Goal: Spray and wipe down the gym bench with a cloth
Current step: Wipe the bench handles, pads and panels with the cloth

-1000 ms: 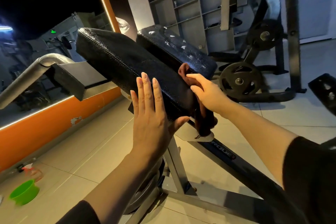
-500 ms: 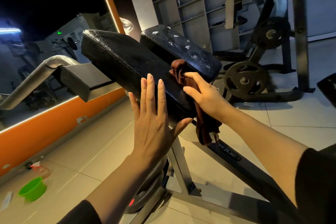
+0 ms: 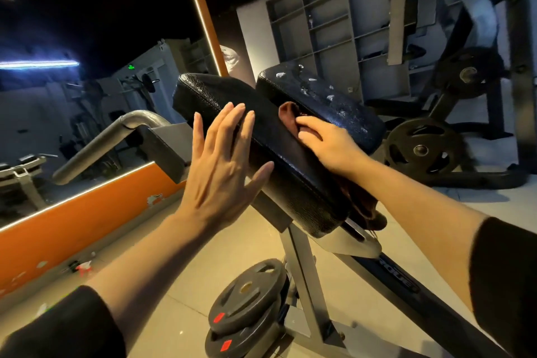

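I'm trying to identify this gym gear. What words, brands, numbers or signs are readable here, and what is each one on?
"ROGUE": white lettering on the bench's black frame rail, seen at a slant and only partly legible.
Red stickers on the stacked weight plates: no readable text.
Green lit sign reflected in the mirror: too small and blurred to read.
Raised markings on the far weight plate: too dark to read.

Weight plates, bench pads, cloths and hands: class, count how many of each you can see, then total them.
Weight plates: 4
Bench pads: 2
Cloth: 1
Hands, left hand and right hand: 2
Total: 9
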`<action>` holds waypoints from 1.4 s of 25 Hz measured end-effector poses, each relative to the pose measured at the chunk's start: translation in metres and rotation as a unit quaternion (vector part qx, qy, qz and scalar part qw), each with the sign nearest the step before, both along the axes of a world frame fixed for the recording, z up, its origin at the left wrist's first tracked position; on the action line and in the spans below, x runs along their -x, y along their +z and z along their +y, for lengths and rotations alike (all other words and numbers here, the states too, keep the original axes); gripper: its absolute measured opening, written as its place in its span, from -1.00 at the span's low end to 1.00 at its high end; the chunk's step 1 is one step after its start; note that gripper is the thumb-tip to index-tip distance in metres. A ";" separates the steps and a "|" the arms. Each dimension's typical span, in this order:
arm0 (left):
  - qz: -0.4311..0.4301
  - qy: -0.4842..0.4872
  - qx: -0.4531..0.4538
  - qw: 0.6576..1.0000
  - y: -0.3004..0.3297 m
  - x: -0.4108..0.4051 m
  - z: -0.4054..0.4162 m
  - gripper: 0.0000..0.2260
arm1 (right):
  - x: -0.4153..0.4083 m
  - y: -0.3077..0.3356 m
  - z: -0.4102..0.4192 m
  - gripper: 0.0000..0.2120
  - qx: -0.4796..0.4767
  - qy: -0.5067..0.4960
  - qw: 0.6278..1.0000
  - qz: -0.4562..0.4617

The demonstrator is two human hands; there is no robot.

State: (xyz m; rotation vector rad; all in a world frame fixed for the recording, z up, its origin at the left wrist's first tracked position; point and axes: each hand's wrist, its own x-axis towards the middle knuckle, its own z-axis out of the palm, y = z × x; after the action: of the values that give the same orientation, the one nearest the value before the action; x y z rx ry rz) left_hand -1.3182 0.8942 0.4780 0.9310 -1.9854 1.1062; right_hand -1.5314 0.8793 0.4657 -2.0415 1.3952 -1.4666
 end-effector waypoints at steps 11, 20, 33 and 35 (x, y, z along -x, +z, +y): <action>-0.039 0.019 -0.042 0.998 0.065 -0.024 -0.026 -0.33 | -0.008 0.028 -0.045 -0.57 -0.015 0.035 0.999 -0.013; 0.061 0.054 -0.036 0.996 0.048 -0.026 -0.023 -0.25 | -0.039 0.050 -0.036 -0.59 0.115 0.064 0.989 0.066; 0.058 0.125 -0.035 0.990 0.035 -0.036 -0.020 -0.12 | -0.054 0.073 -0.049 -0.59 0.094 0.030 0.992 0.076; 0.058 0.128 -0.033 0.989 0.036 -0.035 -0.020 -0.12 | -0.057 0.076 -0.052 -0.60 0.076 -0.004 0.995 0.058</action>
State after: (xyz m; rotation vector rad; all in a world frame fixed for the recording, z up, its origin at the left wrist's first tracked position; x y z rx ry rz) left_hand -1.2834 0.8742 0.5139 1.2854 -1.8540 1.1004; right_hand -1.4744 0.8274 0.5413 -2.2495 1.3751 -1.5209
